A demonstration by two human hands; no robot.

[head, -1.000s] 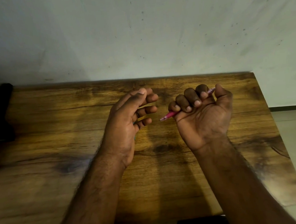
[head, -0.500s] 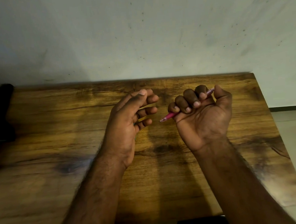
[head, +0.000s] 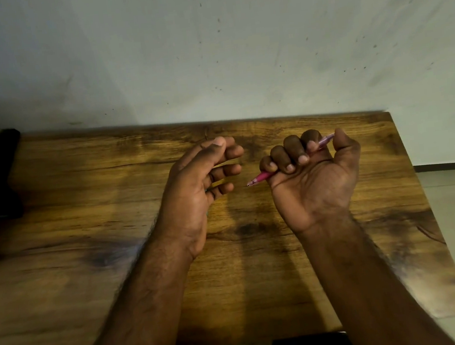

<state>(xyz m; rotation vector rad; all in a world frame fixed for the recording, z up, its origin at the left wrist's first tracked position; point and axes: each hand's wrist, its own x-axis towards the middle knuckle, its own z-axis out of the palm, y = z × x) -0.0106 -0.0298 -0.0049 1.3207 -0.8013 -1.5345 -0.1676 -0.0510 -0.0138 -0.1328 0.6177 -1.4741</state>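
Pen (head: pixel 260 176), slim pink plastic, lay slantwise in the right hand's (head: pixel 312 180) fist above the grained wooden table (head: pixel 288 278), tip pointing left toward the loosely curled, empty left hand (head: pixel 197 186).

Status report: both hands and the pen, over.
Right hand grips slim pink plastic pen, tip pointing left. Left hand loosely curled, holds nothing. Nothing between them above brown wooden table.

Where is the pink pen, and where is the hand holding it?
pink pen (head: pixel 262 176), head view, on its barrel near the tip.
right hand (head: pixel 312 180), head view, on the palm.
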